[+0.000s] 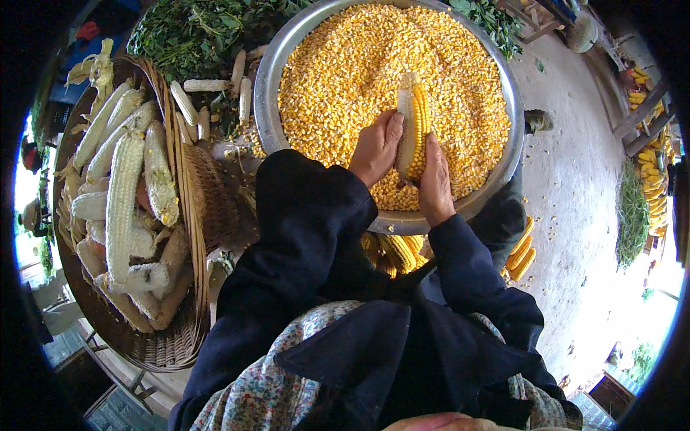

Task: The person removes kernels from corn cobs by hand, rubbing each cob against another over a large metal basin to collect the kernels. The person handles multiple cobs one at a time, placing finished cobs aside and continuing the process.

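Between my two hands is a partly shelled corn cob [413,126], its left side bare and pale, its right side still bearing rows of yellow kernels. My left hand [380,145] grips the bare side, thumb up along it. On the kernel side, my right hand [435,180] presses with its thumb near the cob's lower half. Under both hands lies a wide metal basin [268,110] filled with loose corn kernels [345,70]. The undersides of the fingers are hidden.
A wicker basket [200,258] of bare cobs [123,199] stands at left. Several stripped cobs [206,85] lie between basket and basin. Green leafy plants [199,35] are piled behind. Unshelled corn ears [398,253] sit below the basin, with more ears [521,256] on the concrete floor [571,188] at right.
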`<state>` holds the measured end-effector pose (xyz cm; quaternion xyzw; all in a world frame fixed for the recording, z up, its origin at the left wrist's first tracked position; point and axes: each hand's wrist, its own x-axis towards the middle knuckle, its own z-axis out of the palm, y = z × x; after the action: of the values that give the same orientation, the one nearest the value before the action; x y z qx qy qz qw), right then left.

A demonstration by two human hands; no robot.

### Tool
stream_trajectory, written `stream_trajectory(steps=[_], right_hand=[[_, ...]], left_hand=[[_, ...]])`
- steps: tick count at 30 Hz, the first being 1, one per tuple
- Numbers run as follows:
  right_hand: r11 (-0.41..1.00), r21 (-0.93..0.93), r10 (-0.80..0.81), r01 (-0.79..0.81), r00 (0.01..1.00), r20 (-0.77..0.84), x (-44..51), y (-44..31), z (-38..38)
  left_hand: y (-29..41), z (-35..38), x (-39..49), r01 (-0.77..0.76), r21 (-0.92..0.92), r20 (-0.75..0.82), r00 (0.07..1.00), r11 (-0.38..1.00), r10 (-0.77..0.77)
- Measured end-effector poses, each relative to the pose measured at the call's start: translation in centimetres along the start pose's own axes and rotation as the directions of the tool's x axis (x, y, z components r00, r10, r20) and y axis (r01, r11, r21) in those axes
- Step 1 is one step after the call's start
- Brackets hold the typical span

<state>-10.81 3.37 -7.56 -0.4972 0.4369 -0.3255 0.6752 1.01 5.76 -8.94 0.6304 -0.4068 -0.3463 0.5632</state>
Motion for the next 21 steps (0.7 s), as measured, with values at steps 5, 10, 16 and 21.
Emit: stream_trajectory(steps=[5,10,16,21], right_hand=[[0.886,-0.409,-0.2,0.217,0.976,0.083,-0.2,0.1,-0.4],[0.998,0.069,-0.002,-0.006,0.993,0.118,-1.2,-0.3,0.6],[0.997,-0.057,-0.036,0.043,0.992,0.121,-0.7,0.8,-0.3],[0.996,-0.079,-0.036,0.045,0.993,0.108,-1.3,1.0,0.3]], left_hand=[[-0.5,-0.3,0.9,0.152,-0.013,0.124,0.981,0.988,-0.15],[-0.9,-0.4,0.3,0.006,-0.006,0.005,1.0,1.0,-0.005],[0.1,-0.4,0.5,0.169,-0.161,0.025,0.986,0.972,-0.168],[-1.7,-0.1,0.9,-0.032,-0.092,-0.097,0.995,0.995,0.023]])
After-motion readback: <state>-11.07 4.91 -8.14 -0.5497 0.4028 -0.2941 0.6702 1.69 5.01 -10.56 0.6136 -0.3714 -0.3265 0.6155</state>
